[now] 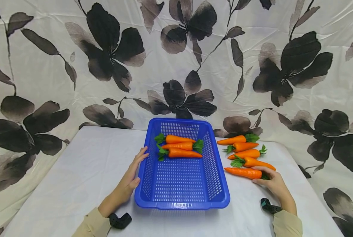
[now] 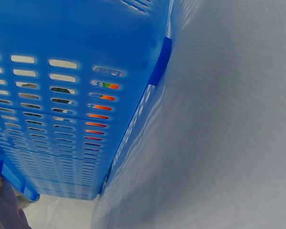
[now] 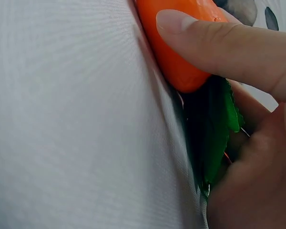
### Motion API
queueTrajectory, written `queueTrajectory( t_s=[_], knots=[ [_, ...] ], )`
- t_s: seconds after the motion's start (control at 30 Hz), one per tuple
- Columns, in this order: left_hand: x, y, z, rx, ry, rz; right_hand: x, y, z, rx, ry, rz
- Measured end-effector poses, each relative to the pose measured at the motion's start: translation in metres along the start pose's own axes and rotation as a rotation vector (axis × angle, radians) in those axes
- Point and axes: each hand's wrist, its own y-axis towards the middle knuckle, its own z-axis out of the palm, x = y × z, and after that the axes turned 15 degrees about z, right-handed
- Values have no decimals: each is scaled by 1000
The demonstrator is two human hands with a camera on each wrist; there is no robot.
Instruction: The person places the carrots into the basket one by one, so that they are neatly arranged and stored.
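Observation:
A blue perforated plastic basket [image 1: 179, 205] stands on the table, with three orange carrots [image 1: 185, 153] lying crosswise in its far half. My left hand [image 1: 124, 184] rests against the basket's left side, its fingers fairly straight along the rim. The left wrist view shows the slotted basket wall [image 2: 62, 95], orange glimpsed through it. To the right of the basket my right hand [image 1: 274, 184] grips the nearest carrot [image 1: 243, 172] by its thick, leafy end. In the right wrist view the thumb presses on this carrot [image 3: 181, 62], above its green leaves [image 3: 219, 129]; the other fingers are partly hidden.
Several more carrots [image 1: 250, 153] lie in a loose column right of the basket, beyond the gripped one. White cloth covers the table [image 1: 75, 177]. A floral curtain [image 1: 176, 59] hangs behind it. Each wrist wears a black device [image 1: 120, 220].

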Motion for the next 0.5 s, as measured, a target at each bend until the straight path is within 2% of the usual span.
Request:
queueTrajectory(
  t_s=[0.5],
  knots=[
    [0, -1, -1, 3, 17, -3, 5, -1, -1, -5, 6, -56]
  ],
)
